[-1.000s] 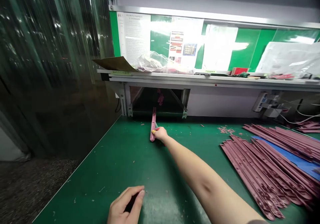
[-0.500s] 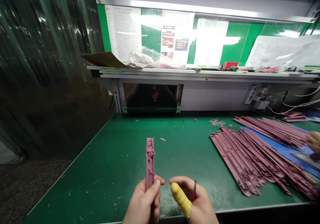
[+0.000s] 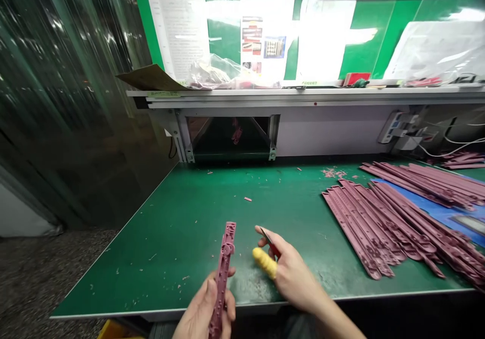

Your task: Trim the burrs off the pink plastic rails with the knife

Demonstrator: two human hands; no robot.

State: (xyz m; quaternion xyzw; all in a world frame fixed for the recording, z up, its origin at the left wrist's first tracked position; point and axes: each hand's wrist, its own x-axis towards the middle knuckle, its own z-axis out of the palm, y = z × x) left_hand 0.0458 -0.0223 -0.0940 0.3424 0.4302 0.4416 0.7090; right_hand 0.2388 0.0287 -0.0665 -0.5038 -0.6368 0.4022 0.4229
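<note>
My left hand (image 3: 202,306) is closed around a long, narrow pink plastic strip (image 3: 223,278). The strip stands nearly upright, its studded, ribbed face turned to me and its upper end free above the fingers. A short gap to the right separates it from my right hand (image 3: 290,268), whose thumb wears a bumpy yellow cover (image 3: 265,263). Between those fingers sits a small red-handled tool (image 3: 273,248) with a thin dark tip pointing up and left; its exact kind is unclear. The tool does not touch the strip.
Many similar pink strips (image 3: 364,228) lie piled on the right of the green table (image 3: 170,253), partly over a blue sheet (image 3: 428,207). Pink scraps (image 3: 333,173) dot the surface. A chute opening (image 3: 233,137) sits below the shelf (image 3: 242,96).
My right hand has moved slightly up and turned, its tool tip now pointing left. The pink strip has come lower and tilts rightward at the top. The co-worker's hand has left view.
</note>
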